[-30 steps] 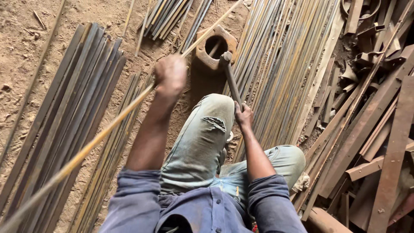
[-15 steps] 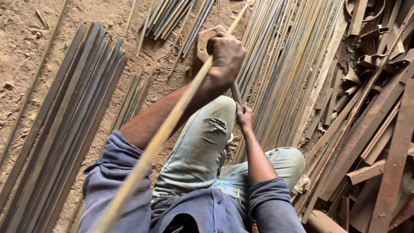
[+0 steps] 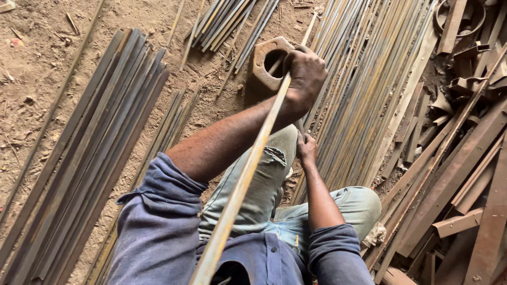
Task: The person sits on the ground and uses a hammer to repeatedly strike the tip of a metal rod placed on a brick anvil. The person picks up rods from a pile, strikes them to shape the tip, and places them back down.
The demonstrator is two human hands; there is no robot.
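Left hand clenched round the long rod right over the hex block, right hand just below, grip unclear; best kept steady, aimed at the hole.

We are looking down at a dusty dirt floor, daylight falling evenly, bundles of metal strips and rusty scrap lying across it.

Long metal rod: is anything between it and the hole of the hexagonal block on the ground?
Nothing visible lies between them. The long metal rod, gripped in the left hand, runs past the hexagonal metal block, crossing its hole. The hand covers the block's right edge, so contact there cannot be told. The right hand sits lower, by the knee.
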